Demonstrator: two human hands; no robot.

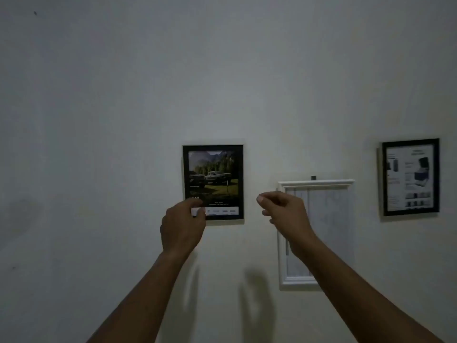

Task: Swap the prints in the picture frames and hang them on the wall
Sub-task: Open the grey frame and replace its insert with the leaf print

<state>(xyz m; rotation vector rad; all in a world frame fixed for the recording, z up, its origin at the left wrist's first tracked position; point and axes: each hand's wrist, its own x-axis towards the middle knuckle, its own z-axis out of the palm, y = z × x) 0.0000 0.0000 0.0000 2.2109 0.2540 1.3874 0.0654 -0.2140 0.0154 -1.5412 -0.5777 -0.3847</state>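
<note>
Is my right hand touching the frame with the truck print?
Apart. The head view shows bare wall between the right hand and the truck print frame, from thumb tip to the frame's right edge.

- Three frames hang on the wall (123, 95): the left frame (213, 179), the middle frame (330, 219) set lower, and the right frame (410, 177).
- The left hand (183, 226) covers the left frame's lower left corner.
- The right hand (284, 214) is in front of the middle frame's upper left part.
</note>
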